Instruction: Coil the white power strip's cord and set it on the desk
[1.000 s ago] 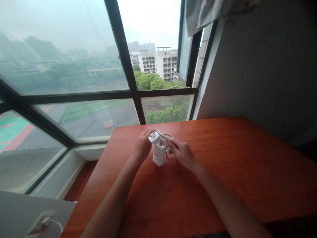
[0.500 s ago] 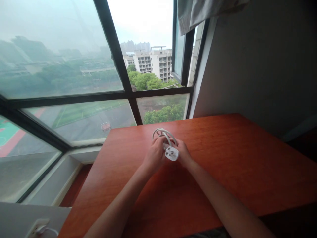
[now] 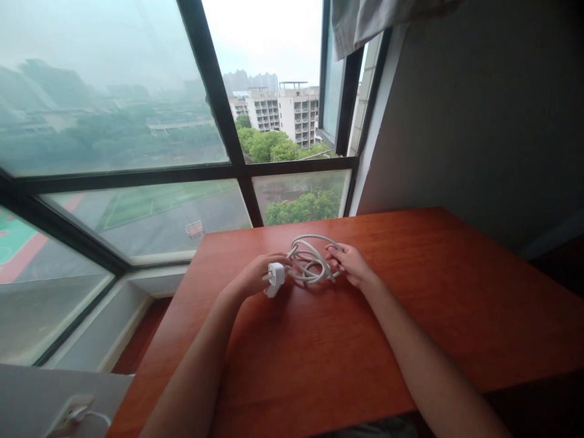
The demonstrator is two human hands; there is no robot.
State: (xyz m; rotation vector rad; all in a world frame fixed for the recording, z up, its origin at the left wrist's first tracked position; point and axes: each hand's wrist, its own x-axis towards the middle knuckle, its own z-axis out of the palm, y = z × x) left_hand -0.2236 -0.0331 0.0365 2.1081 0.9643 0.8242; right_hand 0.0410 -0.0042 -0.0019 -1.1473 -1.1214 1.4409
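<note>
My left hand [image 3: 254, 277] is closed on a white plug [image 3: 274, 277] and holds it just above the red-brown table [image 3: 410, 316]. A white cord [image 3: 310, 263] runs from the plug into loose loops lying on the table between my hands. My right hand [image 3: 349, 264] pinches the right side of those loops with curled fingers. The white socket block seen earlier is hidden, and I cannot tell where it is.
A big dark-framed window [image 3: 219, 134] stands behind and to the left of the table. A grey wall [image 3: 479, 109] rises on the right, with cloth [image 3: 374, 18] hanging at its top. At the lower left a wall socket [image 3: 73, 413] holds a white cable.
My hands have drawn apart. The left hand carried the plug to the left, and the cord bundle has loosened into wider loops on the table. The socket block has gone out of sight.
</note>
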